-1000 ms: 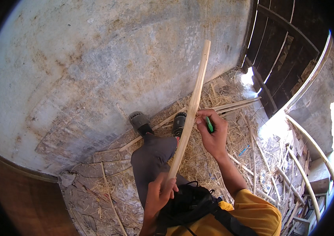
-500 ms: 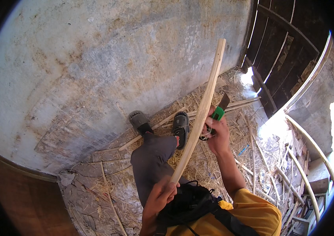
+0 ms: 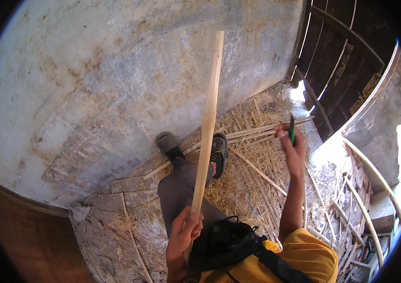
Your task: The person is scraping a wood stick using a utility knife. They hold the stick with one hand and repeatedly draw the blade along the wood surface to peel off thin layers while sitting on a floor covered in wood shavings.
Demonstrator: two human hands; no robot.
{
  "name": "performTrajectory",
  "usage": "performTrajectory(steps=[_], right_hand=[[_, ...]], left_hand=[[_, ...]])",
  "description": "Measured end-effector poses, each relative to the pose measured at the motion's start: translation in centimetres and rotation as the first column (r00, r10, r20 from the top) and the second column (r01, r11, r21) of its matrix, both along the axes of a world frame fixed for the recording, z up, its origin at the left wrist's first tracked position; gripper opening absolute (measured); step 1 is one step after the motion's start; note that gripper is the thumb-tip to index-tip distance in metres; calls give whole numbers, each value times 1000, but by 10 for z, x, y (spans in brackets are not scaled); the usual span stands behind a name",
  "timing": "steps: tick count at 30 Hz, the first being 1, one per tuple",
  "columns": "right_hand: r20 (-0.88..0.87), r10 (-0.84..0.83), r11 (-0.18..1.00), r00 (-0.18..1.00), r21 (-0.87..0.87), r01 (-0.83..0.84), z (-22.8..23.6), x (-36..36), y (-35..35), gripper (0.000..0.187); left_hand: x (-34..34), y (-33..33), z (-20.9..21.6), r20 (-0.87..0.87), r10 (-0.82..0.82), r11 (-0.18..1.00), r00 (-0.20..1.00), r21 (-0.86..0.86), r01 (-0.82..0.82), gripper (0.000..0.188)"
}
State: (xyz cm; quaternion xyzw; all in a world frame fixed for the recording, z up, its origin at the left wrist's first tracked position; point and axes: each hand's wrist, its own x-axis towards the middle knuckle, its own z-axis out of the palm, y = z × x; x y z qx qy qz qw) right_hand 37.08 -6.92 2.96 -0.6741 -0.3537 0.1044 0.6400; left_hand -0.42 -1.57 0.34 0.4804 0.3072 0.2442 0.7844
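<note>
My left hand (image 3: 184,232) grips the lower end of a long pale wooden slat (image 3: 207,122), which rises steeply in front of the grey plastered wall (image 3: 115,80). My right hand (image 3: 291,150) is held out to the right, away from the slat, closed around a small green-handled tool (image 3: 292,130) whose blade points upward. Below the slat are my grey trouser legs and two dark sandals (image 3: 219,153) resting on the straw.
Straw and loose thin sticks (image 3: 257,170) cover the ground. A dark wooden plank gate (image 3: 337,61) stands at the right, with curved pale poles (image 3: 370,188) beside it. A black strap bag (image 3: 224,240) hangs at my chest.
The right hand with the green tool has pulled off the slat and swung out to the right. The slat has tipped more upright.
</note>
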Motion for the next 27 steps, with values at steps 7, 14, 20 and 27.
performTrajectory(steps=[7, 14, 20, 27], right_hand=[[430, 117, 469, 895, -819, 332, -35, 66, -63, 35], [352, 120, 707, 928, -687, 170, -64, 47, -67, 51], [284, 113, 942, 952, -335, -12, -40, -11, -18, 37], [515, 420, 903, 747, -150, -404, -6, -77, -3, 35]], left_hand=[[6, -1, 6, -24, 14, 999, 1000, 43, -13, 22], [13, -1, 11, -146, 72, 989, 987, 137, -51, 20], [20, 1, 14, -223, 105, 977, 969, 206, -59, 15], [23, 4, 7, -254, 103, 935, 962, 354, -7, 19]])
